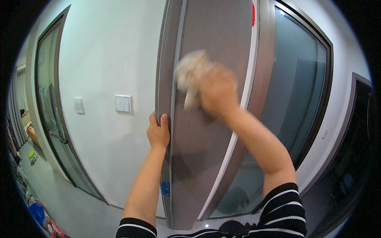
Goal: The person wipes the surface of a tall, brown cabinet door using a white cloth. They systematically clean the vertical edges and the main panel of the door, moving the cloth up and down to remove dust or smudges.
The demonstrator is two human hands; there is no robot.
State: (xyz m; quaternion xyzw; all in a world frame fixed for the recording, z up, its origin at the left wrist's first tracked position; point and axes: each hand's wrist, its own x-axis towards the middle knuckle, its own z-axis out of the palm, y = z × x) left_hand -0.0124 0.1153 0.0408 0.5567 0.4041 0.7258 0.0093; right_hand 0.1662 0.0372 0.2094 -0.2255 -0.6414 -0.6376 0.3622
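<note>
A tall brown wood-grain door frame [210, 158] stands straight in front of me, with a thin light strip running down it. My left hand [159, 133] grips its left edge, thumb pointing up on the brown face and fingers on the wall side. Higher up, my right hand [218, 89] presses a crumpled off-white cloth [192, 69] against the brown panel. Motion smears both hand and cloth, and a loose end of the cloth hangs below the fingers. A small blue patch [165, 189] sits low on the frame, below my left hand.
Two white switch plates [123, 104] are on the white wall to the left. Right of the frame is a glass door [297, 79]; another glass panel [49, 95] stands far left. A blue item [36, 213] and a green-lidded jar [32, 156] are on the floor at left.
</note>
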